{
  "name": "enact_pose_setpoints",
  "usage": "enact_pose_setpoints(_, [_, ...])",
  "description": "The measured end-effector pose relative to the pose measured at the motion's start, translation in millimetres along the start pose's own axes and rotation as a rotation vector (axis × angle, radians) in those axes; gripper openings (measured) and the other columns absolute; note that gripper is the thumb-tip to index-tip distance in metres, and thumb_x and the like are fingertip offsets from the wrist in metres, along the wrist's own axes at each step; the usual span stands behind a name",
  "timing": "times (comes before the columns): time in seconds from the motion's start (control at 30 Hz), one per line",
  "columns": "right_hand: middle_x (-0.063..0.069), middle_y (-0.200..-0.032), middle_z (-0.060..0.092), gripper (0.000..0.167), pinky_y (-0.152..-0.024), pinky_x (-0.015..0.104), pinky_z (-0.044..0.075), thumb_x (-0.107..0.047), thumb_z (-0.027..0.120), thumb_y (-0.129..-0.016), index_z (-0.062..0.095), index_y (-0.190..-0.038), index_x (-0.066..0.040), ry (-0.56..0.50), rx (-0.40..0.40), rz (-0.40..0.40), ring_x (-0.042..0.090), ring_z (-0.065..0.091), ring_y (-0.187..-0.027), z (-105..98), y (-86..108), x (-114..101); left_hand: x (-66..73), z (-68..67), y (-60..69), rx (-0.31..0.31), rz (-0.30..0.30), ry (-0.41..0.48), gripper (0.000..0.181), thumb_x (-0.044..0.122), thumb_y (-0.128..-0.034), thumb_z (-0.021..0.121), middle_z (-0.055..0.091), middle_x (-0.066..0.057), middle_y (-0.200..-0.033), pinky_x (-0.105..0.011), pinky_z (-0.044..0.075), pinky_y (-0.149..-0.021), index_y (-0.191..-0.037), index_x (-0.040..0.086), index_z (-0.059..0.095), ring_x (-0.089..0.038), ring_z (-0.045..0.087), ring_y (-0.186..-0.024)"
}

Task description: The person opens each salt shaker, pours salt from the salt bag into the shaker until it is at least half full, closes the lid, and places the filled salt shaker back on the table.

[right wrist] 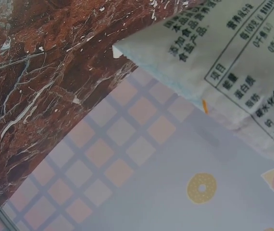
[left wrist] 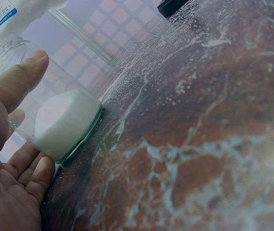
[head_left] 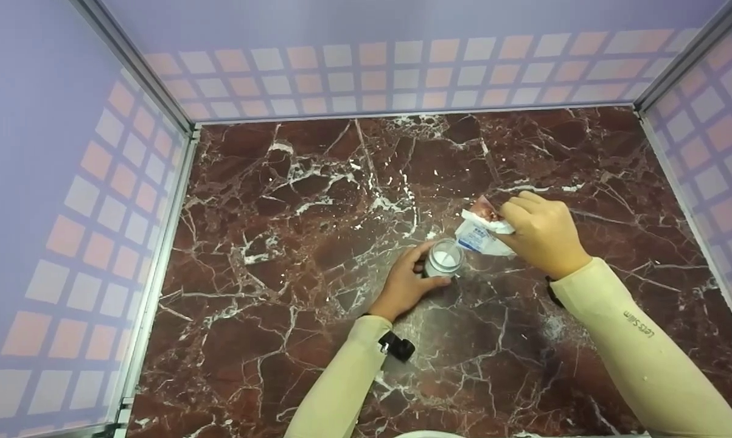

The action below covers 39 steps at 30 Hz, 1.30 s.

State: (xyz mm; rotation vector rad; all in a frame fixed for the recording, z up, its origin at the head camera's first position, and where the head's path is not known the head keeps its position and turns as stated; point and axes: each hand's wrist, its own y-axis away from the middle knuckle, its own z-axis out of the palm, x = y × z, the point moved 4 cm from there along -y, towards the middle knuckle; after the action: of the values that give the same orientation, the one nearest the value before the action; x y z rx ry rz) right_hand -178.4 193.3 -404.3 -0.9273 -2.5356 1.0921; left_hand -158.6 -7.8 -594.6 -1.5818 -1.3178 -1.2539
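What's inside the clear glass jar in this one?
White, powdery material lies in the bottom of the clear, round glass jar. Anything buried within it is covered and cannot be seen.

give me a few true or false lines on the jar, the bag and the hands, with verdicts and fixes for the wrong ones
1. The left hand holds the clear jar. True.
2. The clear jar is empty. False: white contents show inside it.
3. The right hand grips the printed bag. True.
4. In the head view, the printed bag is left of the clear jar. False: it is to the right.
5. White specks lie scattered on the tabletop. True.
6. A lid covers the clear jar. False: its mouth is open.
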Motion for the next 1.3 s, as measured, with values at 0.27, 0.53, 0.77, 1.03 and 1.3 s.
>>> enact_pose_setpoints(0.27, [0.003, -0.059, 0.039, 0.029, -0.05, 0.03, 0.022, 0.001, 0.067, -0.079, 0.043, -0.067, -0.009, -0.022, -0.012, -0.01, 0.021, 0.033, -0.056, 0.9, -2.2, -1.6, 0.8, -1.4, 0.6, -0.003, -0.008, -0.004, 0.08, 0.032, -0.0735, 0.092, 0.061, 0.002, -0.127, -0.029, 0.05, -0.098, -0.146, 0.024, 0.059, -0.011, 0.058, -0.109])
enact_pose_setpoints(0.53, [0.003, -0.059, 0.038, 0.029, -0.051, 0.03, 0.022, 0.001, 0.068, -0.075, 0.042, -0.067, -0.01, -0.042, -0.012, -0.031, 0.021, 0.031, -0.056, 0.4, -5.2, -6.8, 0.3, -2.4, 3.0, 0.004, 0.002, -0.003, 0.079, 0.029, -0.0751, 0.092, 0.061, 0.001, -0.126, -0.03, 0.05, -0.098, -0.146, 0.023, 0.058, -0.012, 0.057, -0.11])
enact_pose_setpoints(0.77, [0.004, -0.059, 0.038, 0.029, -0.05, 0.031, 0.023, 0.002, 0.067, -0.073, 0.041, -0.066, -0.01, -0.037, -0.015, -0.047, 0.021, 0.032, -0.056, 0.0, -9.9, -7.8, 2.0, -1.9, 2.0, 0.002, 0.007, 0.0, 0.077, 0.03, -0.0761, 0.092, 0.061, 0.001, -0.126, -0.03, 0.05, -0.096, -0.146, 0.026, 0.059, -0.011, 0.057, -0.109])
enact_pose_setpoints(1.03, [0.005, -0.059, 0.04, 0.029, -0.048, 0.033, 0.027, 0.001, 0.069, -0.068, 0.042, -0.067, -0.009, -0.027, -0.04, -0.074, 0.024, 0.035, -0.056, 1.7, -10.3, -6.9, 1.2, -2.0, 1.9, 0.002, -0.002, 0.009, 0.078, 0.029, -0.0763, 0.092, 0.06, 0.001, -0.127, -0.031, 0.05, -0.098, -0.147, 0.027, 0.058, -0.012, 0.057, -0.11])
enact_pose_setpoints(1.3, [0.006, -0.059, 0.045, 0.041, -0.049, 0.037, 0.033, 0.003, 0.078, -0.057, 0.041, -0.067, -0.009, -0.048, -0.049, -0.124, 0.024, 0.036, -0.055, 3.1, -8.6, -9.8, 0.6, -1.0, 1.7, -0.004, -0.005, -0.001, 0.076, 0.027, -0.0778, 0.091, 0.06, 0.003, -0.125, -0.029, 0.049, -0.097, -0.146, 0.027, 0.058, -0.01, 0.057, -0.11])
